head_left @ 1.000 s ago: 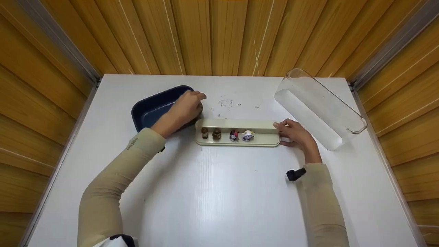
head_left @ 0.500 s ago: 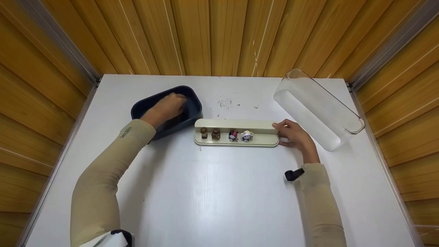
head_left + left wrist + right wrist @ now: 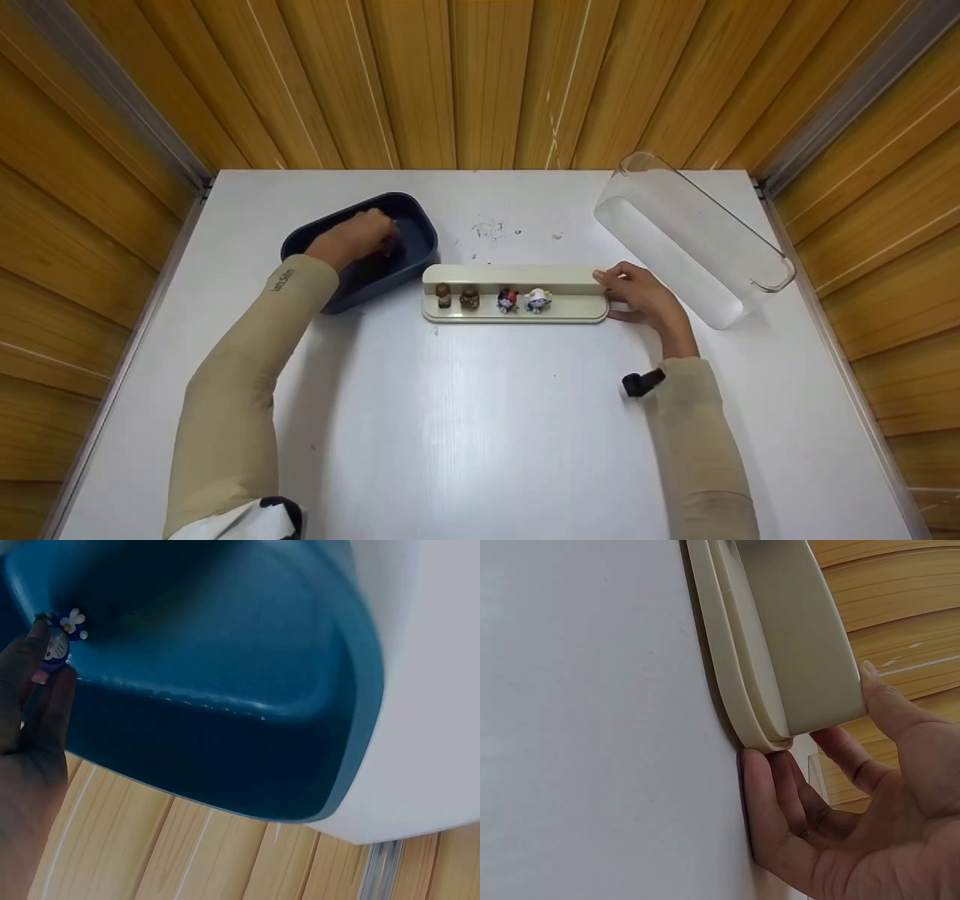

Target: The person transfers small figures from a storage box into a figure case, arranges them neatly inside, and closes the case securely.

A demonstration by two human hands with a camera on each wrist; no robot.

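Observation:
My left hand (image 3: 358, 238) reaches into a dark blue tub (image 3: 420, 223). In the left wrist view its thumb and fingers pinch a small purple, white and pink figurine (image 3: 56, 649) low in the tub. At the middle of the table is a cream stepped display stand (image 3: 517, 274). Two brown figurines, one (image 3: 443, 295) at the left end and another (image 3: 469, 298) beside it, stand on its lower step. Farther right on it are a red-and-dark figurine (image 3: 508, 301) and a white-and-purple figurine (image 3: 538, 300). My right hand (image 3: 646, 298) grips the stand's right end, thumb on the raised step.
A long clear cover (image 3: 705, 217) lies slantwise at the right rear of the white table (image 3: 487, 435). Small dark specks mark the tabletop behind the stand. Wood-patterned panels (image 3: 480, 82) enclose the back and sides.
My left hand has moved from over the tub's right rim leftward and down into it, and now holds a figurine there. The right hand keeps its hold on the stand.

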